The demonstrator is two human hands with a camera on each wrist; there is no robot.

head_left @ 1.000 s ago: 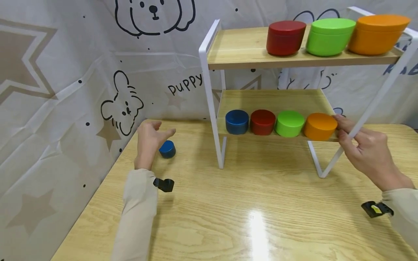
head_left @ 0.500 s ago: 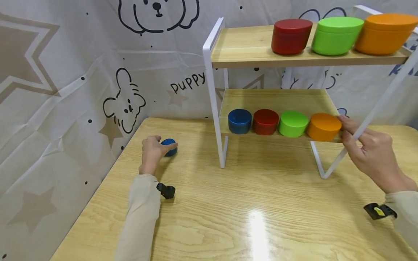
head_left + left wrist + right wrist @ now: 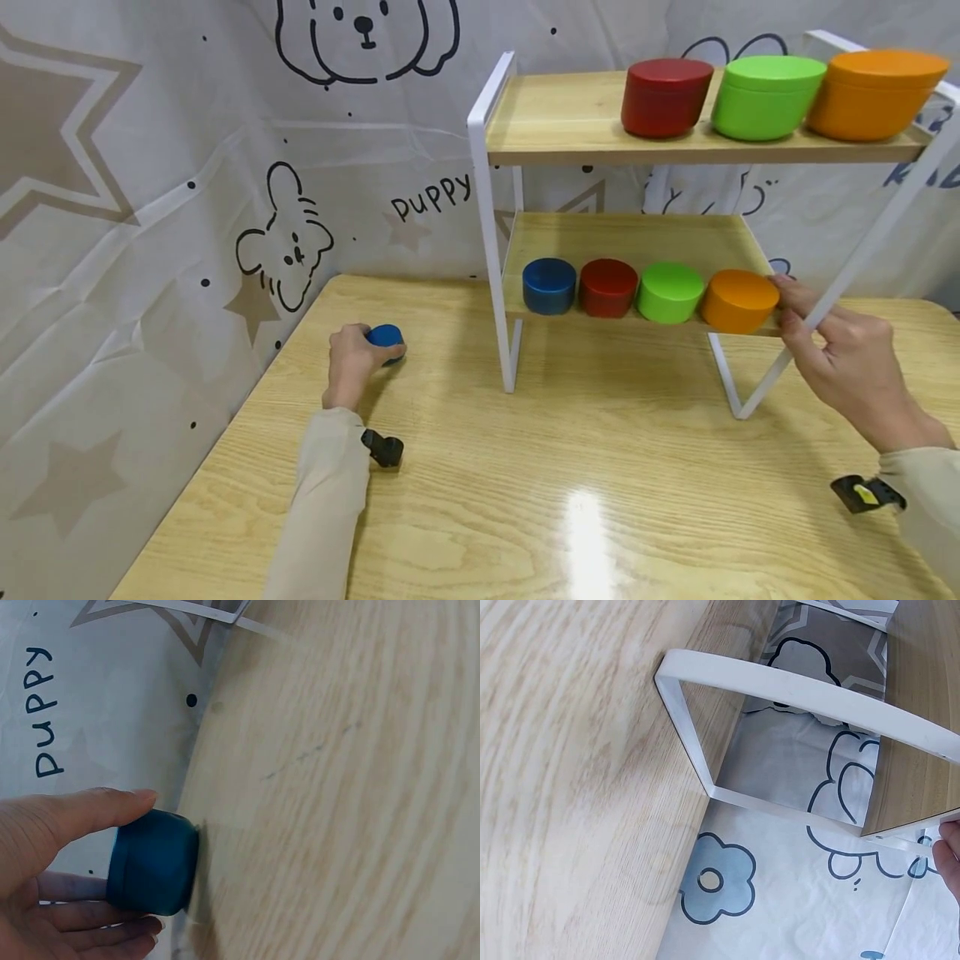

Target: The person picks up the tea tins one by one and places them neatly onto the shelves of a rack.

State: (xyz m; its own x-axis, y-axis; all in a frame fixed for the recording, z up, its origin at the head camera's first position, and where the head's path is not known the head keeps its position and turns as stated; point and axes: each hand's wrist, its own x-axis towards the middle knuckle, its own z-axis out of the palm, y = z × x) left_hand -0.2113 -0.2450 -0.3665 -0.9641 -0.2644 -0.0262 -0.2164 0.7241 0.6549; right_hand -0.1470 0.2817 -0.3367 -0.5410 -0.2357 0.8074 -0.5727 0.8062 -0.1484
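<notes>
On the table's left part, my left hand (image 3: pixel 352 363) holds a small blue round lidded box (image 3: pixel 386 343), thumb on one side and fingers on the other. In the left wrist view the blue box (image 3: pixel 154 862) stands with its base at the tabletop. My right hand (image 3: pixel 847 358) grips the right edge of the lower board of a two-tier shelf (image 3: pixel 630 227), beside an orange round box (image 3: pixel 739 300). Only some fingertips (image 3: pixel 949 859) show at that board's edge in the right wrist view.
Blue (image 3: pixel 549 286), red (image 3: pixel 607 288) and green (image 3: pixel 670 292) round boxes line the lower board. Red (image 3: pixel 666 98), green (image 3: pixel 768 98) and orange (image 3: pixel 876 95) oval boxes stand on the upper board. White metal legs (image 3: pixel 491 250) frame the shelf. A printed cloth (image 3: pixel 187 250) hangs behind the table.
My left hand has come down onto the small blue box and closed its thumb and fingers around it. The right hand stays at the shelf edge.
</notes>
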